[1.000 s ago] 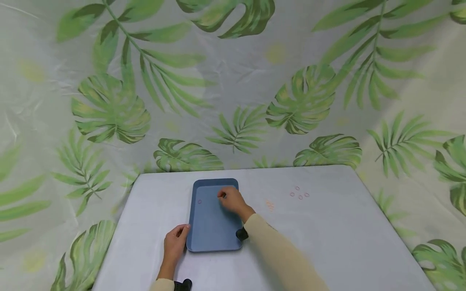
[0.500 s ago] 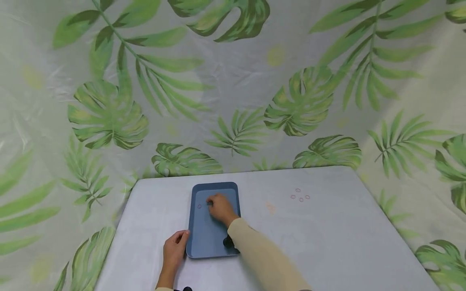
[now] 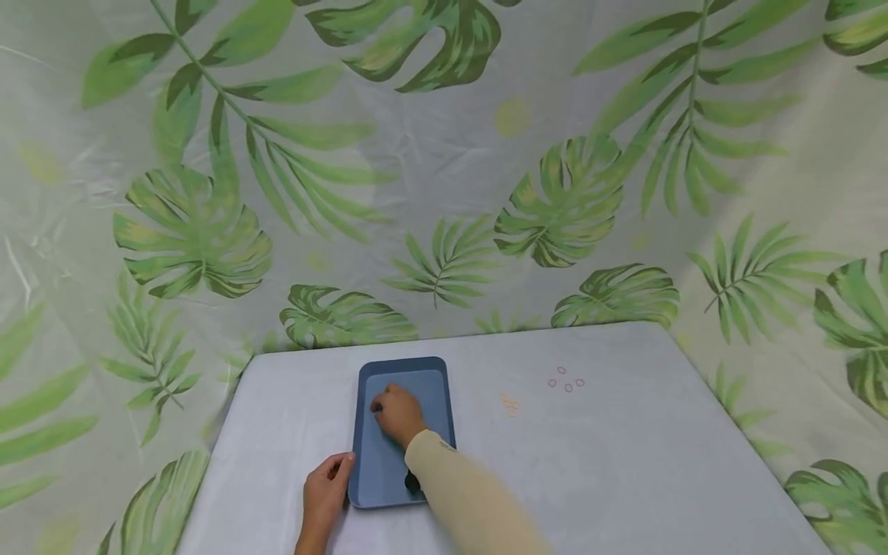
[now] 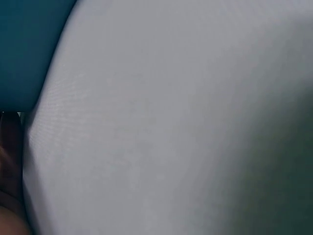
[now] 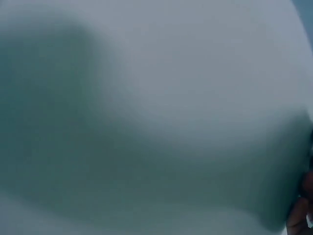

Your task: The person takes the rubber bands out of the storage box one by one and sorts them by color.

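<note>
A blue-grey rectangular tray lies on the white table. At its left rim, my left hand grips the edge near the front corner. The left wrist view shows part of that hand below the tray's corner. My right hand reaches over the tray, fingers bent and fingertips low over its left side. Those fingers cover the spot where a small pinkish ring lay; I cannot tell whether they pinch it. Only the right hand's fingertips show at the edge of the right wrist view.
Several small pinkish-red rings lie apart in a diamond on the table at right. Between them and the tray sits a cluster of orange rings. A leaf-print curtain hangs behind the table.
My right hand has moved left and toward me across the tray, over the ring visible there earlier. The left hand stays at the rim. The head view has shifted slightly.
</note>
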{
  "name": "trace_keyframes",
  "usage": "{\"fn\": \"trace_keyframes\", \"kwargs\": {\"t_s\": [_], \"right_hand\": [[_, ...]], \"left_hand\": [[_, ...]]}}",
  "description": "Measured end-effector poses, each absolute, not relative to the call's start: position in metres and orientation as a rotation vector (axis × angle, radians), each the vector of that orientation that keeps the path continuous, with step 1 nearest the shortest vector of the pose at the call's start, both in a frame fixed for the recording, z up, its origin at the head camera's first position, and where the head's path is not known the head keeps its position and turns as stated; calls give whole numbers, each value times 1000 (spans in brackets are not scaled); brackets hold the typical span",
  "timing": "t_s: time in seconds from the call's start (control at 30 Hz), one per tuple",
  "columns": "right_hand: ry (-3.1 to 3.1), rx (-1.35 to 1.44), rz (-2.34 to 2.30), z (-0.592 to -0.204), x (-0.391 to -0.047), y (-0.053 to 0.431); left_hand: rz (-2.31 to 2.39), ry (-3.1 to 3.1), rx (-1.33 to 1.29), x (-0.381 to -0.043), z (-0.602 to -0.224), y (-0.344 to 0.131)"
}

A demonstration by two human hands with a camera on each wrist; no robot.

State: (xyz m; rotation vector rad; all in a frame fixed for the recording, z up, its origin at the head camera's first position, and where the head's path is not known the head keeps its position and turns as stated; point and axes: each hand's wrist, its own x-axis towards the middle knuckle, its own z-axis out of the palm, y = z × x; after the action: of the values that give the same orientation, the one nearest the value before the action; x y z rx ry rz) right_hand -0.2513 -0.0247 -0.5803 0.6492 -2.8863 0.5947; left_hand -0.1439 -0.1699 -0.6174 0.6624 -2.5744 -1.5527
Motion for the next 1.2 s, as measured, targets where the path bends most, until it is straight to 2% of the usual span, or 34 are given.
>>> {"fn": "trace_keyframes", "kwargs": {"t_s": [0.17, 0.4, 0.67, 0.8, 1.03, 1.2], "right_hand": [[-2913, 590, 568, -592, -250, -22], [-3041, 613, 303, -602, -256, -17], [-3154, 717, 733, -563, -261, 2], [-3103, 684, 972, -545, -263, 18], [-2921, 568, 1114, -549, -267, 89], [-2842, 116, 1119, -579, -266, 181]], "left_hand": [[-1562, -2597, 657, -142, -616, -169], [-1571, -2599, 615, -142, -614, -167], [-1550, -2609, 605, -141, -616, -172], [-1539, -2610, 592, -141, -617, -174], [-1557, -2614, 560, -138, -618, -168], [-1555, -2619, 561, -138, -615, -170]]}}
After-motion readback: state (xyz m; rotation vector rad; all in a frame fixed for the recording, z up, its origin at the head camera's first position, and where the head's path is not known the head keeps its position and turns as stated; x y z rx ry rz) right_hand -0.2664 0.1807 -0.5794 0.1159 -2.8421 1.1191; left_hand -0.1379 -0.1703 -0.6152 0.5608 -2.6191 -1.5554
